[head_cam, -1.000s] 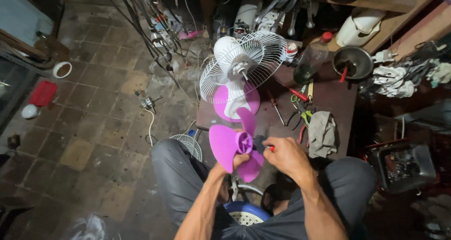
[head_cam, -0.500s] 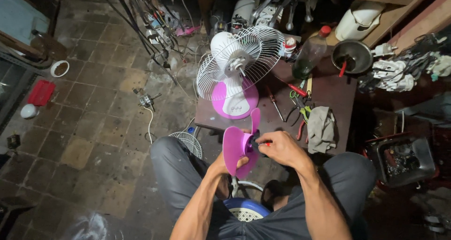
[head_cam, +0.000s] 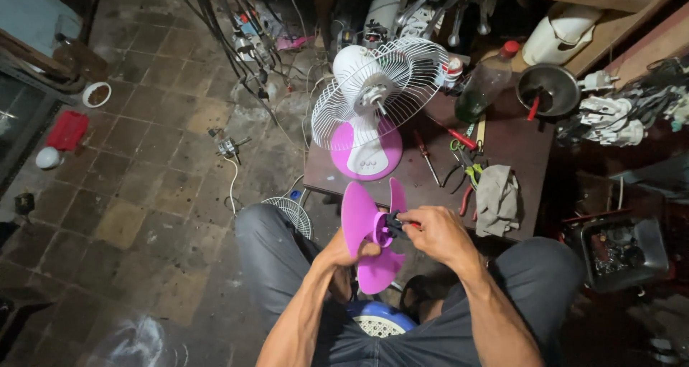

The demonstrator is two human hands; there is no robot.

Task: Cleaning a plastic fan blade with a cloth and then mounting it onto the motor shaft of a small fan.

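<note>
Compared with a second ago, the magenta fan blade (head_cam: 369,241) is turned more edge-on and is held slightly lower over the lap. It is gripped from behind by the left hand (head_cam: 343,252), while its dark hub (head_cam: 392,225) is pinched by the fingers of the right hand (head_cam: 438,234); a red-tipped tool seems to be held there, though this cannot be told for certain. At twelve o'clock from the blade, the bladeless table fan (head_cam: 369,115) with its white rear guard is stood on the brown workbench (head_cam: 423,184). At two o'clock, pliers (head_cam: 470,177) and a grey rag (head_cam: 497,198) are laid. A front grille (head_cam: 288,215) is leaned at ten o'clock.
</note>
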